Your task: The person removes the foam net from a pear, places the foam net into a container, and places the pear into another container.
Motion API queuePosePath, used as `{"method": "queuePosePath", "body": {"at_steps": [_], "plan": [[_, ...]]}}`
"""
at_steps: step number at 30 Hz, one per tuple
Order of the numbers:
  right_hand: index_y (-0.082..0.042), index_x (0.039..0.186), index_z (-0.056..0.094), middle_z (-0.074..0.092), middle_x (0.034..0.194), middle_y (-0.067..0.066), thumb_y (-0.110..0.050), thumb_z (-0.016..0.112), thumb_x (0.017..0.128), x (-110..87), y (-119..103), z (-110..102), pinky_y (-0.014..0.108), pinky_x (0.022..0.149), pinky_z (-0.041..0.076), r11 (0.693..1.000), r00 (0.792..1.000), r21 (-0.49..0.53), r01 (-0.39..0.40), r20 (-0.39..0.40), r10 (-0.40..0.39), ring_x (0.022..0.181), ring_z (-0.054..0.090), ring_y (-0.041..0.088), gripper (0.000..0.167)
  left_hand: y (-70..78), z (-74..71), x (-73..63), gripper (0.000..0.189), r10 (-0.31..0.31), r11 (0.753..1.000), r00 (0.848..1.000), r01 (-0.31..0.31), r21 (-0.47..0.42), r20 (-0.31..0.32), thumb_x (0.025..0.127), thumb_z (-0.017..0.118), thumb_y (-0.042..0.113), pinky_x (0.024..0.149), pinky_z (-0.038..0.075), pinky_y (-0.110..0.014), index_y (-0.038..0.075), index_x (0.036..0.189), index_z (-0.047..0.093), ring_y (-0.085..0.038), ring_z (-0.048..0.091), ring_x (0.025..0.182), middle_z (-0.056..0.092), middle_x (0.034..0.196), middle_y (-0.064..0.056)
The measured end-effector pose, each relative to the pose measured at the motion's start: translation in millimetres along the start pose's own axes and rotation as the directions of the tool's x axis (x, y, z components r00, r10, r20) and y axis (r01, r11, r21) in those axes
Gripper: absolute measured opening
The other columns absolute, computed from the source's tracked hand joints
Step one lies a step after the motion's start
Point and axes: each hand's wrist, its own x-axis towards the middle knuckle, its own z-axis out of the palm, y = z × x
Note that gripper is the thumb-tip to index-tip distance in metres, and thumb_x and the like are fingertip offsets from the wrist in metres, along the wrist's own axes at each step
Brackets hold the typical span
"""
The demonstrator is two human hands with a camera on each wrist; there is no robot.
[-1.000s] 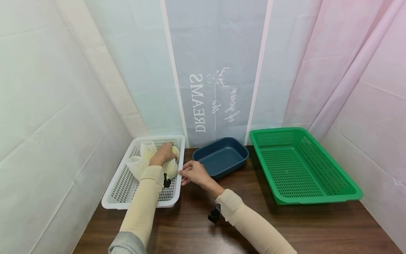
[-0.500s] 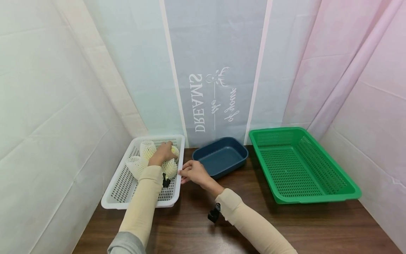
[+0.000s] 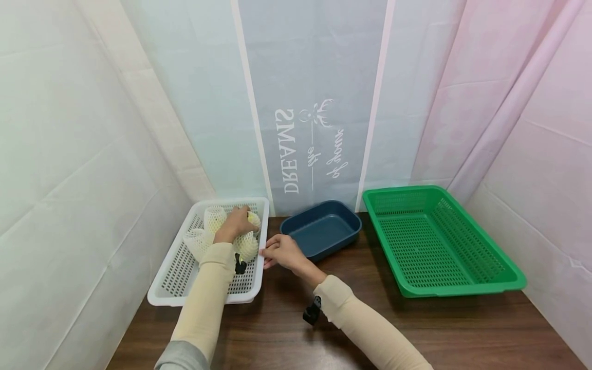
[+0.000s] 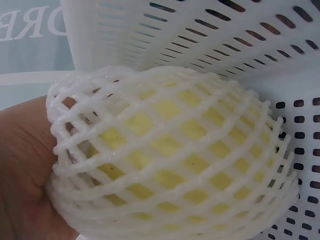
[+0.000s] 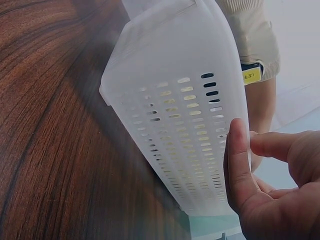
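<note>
A white perforated plastic basket (image 3: pixel 170 288) stands at the left with several yellow fruits in white foam net sleeves (image 3: pixel 199 241) inside. My left hand (image 3: pixel 235 224) reaches into its far right part, fingers around a netted fruit (image 3: pixel 253 220); most of the fingers are hidden. Another netted yellow fruit (image 4: pixel 175 155) fills the left wrist view, in front of that hand. My right hand (image 3: pixel 284 252) pinches the basket's right rim. In the right wrist view, thumb and fingers (image 5: pixel 239 165) lie on either side of the rim.
A dark blue rectangular dish (image 3: pixel 324 231) sits at the back middle, just beyond my right hand. At the right stands a green perforated basket (image 3: pixel 462 293). Fabric hangs behind and at both sides of the brown wooden table (image 3: pixel 277 329).
Both hands stay almost in place. The left hand and forearm shift very slightly to the left inside the basket; the right hand keeps its hold on the rim.
</note>
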Motion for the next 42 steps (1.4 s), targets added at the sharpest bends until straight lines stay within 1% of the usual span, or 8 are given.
{"method": "queuePosePath", "body": {"at_steps": [3, 10, 17, 24, 32, 39, 42], "plan": [[0.009, 0.12, 0.062, 0.077, 0.097, 0.022, -0.005, 0.074, 0.099, 0.0, 0.2, -0.1, 0.055, 0.084, 0.063, 1.0, 1.0, 0.001, -0.005, 0.006, 0.005, 0.066, 0.074, 0.016, 0.028, 0.4, -1.3, 0.4, 0.077, 0.002, 1.0, 1.0, -0.002, -0.005, -0.013, 0.093, 0.079, 0.027, 0.116, 0.043, -0.063, -0.003, 0.155, 0.044, -0.051, 0.047, 0.144, 0.044, 0.156, -0.034], [0.009, 0.121, 0.061, 0.077, 0.097, 0.021, -0.006, 0.073, 0.099, -2.0, -2.5, -0.9, 0.06, 0.09, 0.06, 1.0, 1.0, 0.008, -0.016, 0.015, 0.016, 0.066, 0.073, 0.014, 0.029, 4.1, -6.5, 0.7, 0.077, 0.011, 1.0, 0.999, -0.011, -0.006, -0.037, 0.092, 0.078, 0.028, 0.113, 0.045, -0.064, -0.003, 0.154, 0.045, -0.051, 0.05, 0.14, 0.044, 0.154, -0.035], [0.011, 0.121, 0.06, 0.077, 0.098, 0.023, -0.005, 0.074, 0.099, -2.6, -1.8, -2.0, 0.055, 0.083, 0.064, 1.0, 1.0, 0.013, -0.002, 0.021, 0.002, 0.065, 0.074, 0.017, 0.03, 6.2, -9.7, 0.4, 0.078, 0.022, 0.999, 0.999, -0.021, 0.028, -0.045, 0.091, 0.079, 0.031, 0.113, 0.046, -0.063, -0.004, 0.153, 0.046, -0.052, 0.051, 0.138, 0.047, 0.151, -0.034], [0.011, 0.125, 0.059, 0.077, 0.102, 0.023, -0.008, 0.072, 0.101, -2.1, 0.3, -3.6, 0.05, 0.082, 0.065, 1.0, 0.999, 0.003, -0.012, 0.038, 0.012, 0.068, 0.076, 0.018, 0.034, 7.1, -13.7, -1.5, 0.077, 0.035, 0.999, 0.998, -0.034, 0.023, -0.052, 0.091, 0.08, 0.031, 0.112, 0.047, -0.062, -0.004, 0.151, 0.047, -0.05, 0.053, 0.136, 0.049, 0.148, -0.034], [0.012, 0.127, 0.058, 0.077, 0.098, 0.019, -0.008, 0.072, 0.101, -1.3, 0.4, -4.1, 0.062, 0.091, 0.059, 1.0, 0.999, 0.021, -0.017, 0.04, 0.017, 0.064, 0.073, 0.014, 0.036, 8.9, -19.8, -3.3, 0.076, 0.042, 0.999, 0.997, -0.04, 0.022, -0.061, 0.09, 0.08, 0.03, 0.109, 0.048, -0.063, -0.003, 0.15, 0.047, -0.052, 0.054, 0.133, 0.05, 0.145, -0.033], [0.01, 0.125, 0.059, 0.077, 0.097, 0.019, -0.008, 0.072, 0.101, -1.2, 1.2, -3.7, 0.062, 0.091, 0.059, 1.0, 0.999, 0.017, -0.016, 0.038, 0.015, 0.064, 0.073, 0.014, 0.033, 8.8, -24.7, -4.7, 0.078, 0.033, 0.999, 0.998, -0.032, 0.017, -0.057, 0.09, 0.08, 0.032, 0.109, 0.047, -0.064, -0.001, 0.152, 0.046, -0.052, 0.05, 0.136, 0.048, 0.148, -0.032], [0.01, 0.124, 0.059, 0.077, 0.097, 0.019, -0.008, 0.072, 0.101, -1.0, 1.2, -4.0, 0.062, 0.091, 0.06, 1.0, 0.999, 0.021, -0.014, 0.036, 0.013, 0.064, 0.073, 0.014, 0.032, 10.8, -27.5, -5.5, 0.078, 0.039, 0.999, 0.997, -0.038, 0.018, -0.06, 0.091, 0.08, 0.032, 0.109, 0.047, -0.064, -0.001, 0.153, 0.046, -0.053, 0.05, 0.136, 0.048, 0.149, -0.032]]}}
